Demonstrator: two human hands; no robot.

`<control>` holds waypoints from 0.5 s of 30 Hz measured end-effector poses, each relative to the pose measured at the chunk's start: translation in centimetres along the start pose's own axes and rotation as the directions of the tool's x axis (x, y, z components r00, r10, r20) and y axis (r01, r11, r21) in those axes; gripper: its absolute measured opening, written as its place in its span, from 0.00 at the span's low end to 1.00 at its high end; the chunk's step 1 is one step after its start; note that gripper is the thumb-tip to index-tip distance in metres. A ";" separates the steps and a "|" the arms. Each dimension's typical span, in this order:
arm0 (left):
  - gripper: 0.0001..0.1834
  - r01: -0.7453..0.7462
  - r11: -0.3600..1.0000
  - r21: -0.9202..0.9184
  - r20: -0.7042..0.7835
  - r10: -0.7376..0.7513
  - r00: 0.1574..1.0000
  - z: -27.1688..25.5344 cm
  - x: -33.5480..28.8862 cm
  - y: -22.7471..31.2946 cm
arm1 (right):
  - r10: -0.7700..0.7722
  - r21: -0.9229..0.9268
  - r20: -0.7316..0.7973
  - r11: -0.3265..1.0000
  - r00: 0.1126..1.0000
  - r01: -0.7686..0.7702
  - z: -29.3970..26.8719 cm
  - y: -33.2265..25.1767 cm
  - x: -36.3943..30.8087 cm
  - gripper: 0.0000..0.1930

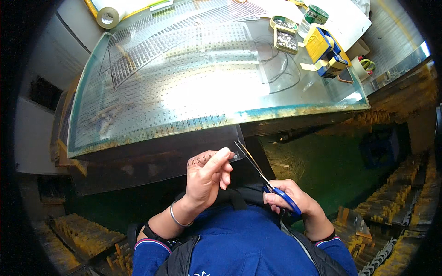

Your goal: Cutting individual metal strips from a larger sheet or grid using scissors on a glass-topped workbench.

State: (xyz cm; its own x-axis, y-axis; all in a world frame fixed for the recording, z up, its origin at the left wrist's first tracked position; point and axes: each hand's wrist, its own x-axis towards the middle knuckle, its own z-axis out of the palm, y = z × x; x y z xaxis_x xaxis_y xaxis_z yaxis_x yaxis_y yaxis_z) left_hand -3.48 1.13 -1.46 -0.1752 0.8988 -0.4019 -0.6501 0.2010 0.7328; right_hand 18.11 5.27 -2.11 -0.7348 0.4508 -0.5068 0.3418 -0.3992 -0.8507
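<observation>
The glass table (317,92) fills the upper view, and a clear film (156,158) overhangs its near edge, its right corner pinched between the left hand's (206,177) thumb and fingers. So long a loose overhang could sag or swing, pulling the edge off line, and a slackened pinch could let it slip. The right hand (294,198) is curled round the blue handles of the scissors (261,175), whose blades stand slightly apart, tips just beside the film's right edge. With the left fingertips so near, a careless closing or a slip could nick skin; a tilted blade could crease the film or stray into its printed marks. As for writing, the blue shirt (251,244) bears a white emblem cut off below, the jar's green lid (316,14) has pale lettering too small to read, and the film's dark marks (198,160) form no legible words.
</observation>
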 end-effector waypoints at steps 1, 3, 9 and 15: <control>0.09 0.011 1.000 -0.003 0.005 -0.011 1.000 0.0 -0.1 0.0 | -0.001 -0.001 0.003 1.000 1.000 0.001 -0.2 0.0 0.1 0.15; 0.09 0.009 1.000 0.012 -0.007 -0.009 1.000 0.3 -0.2 0.1 | 0.034 -0.005 0.062 0.999 0.997 -0.034 -0.5 -0.1 0.3 0.11; 0.07 0.030 0.999 0.038 -0.032 -0.028 0.999 0.7 -0.4 0.2 | 0.032 0.188 0.210 0.980 0.977 -0.073 -0.8 -1.1 0.2 0.14; 0.06 0.036 0.996 0.080 -0.028 -0.033 0.999 0.6 -0.2 0.3 | 0.172 0.127 0.018 0.977 0.985 -0.172 0.8 -1.6 -0.2 0.15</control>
State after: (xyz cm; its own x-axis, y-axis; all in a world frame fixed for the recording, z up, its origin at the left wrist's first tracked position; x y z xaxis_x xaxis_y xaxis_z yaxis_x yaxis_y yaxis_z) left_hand -3.16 1.24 -0.84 -0.1736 0.8805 -0.4411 -0.5944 0.2634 0.7598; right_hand 17.28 5.19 -0.56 -0.6755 0.3615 -0.6427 0.3860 -0.5692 -0.7259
